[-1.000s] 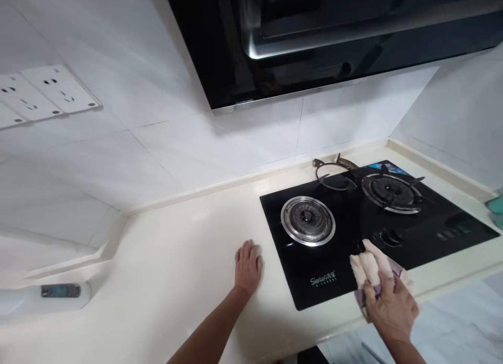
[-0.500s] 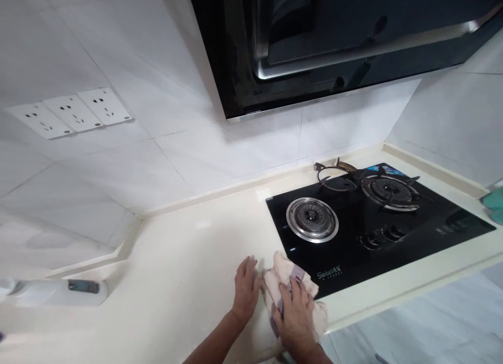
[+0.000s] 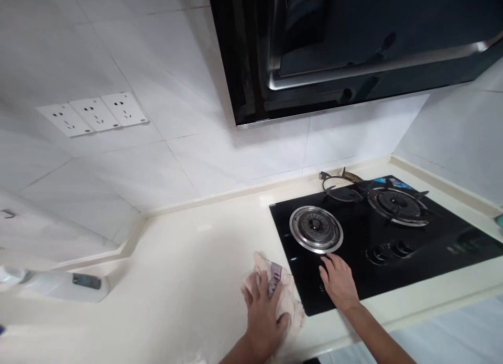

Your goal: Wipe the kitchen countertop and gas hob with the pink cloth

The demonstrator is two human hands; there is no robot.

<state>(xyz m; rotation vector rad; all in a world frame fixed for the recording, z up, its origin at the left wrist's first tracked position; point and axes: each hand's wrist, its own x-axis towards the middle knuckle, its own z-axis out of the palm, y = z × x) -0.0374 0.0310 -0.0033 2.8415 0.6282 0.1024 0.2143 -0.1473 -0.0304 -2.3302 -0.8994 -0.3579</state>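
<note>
My left hand presses down on a pale pink cloth with a purple patch, its fingers bent over the fabric. The cloth lies crumpled on the cream countertop, against the left front edge of the black gas stove. My right hand is open and holds nothing. It rests palm down on the stove's glass, just in front of the left burner, covering most of the printed logo.
A loose pan support sits at the stove's back edge. Another stands on the right burner. The range hood hangs low above. A white bottle-like item lies at the left, below wall sockets.
The cloth has passed from under my right hand to my left and shifted slightly left. My right hand has moved right onto the stove glass. The view has turned slightly left.
</note>
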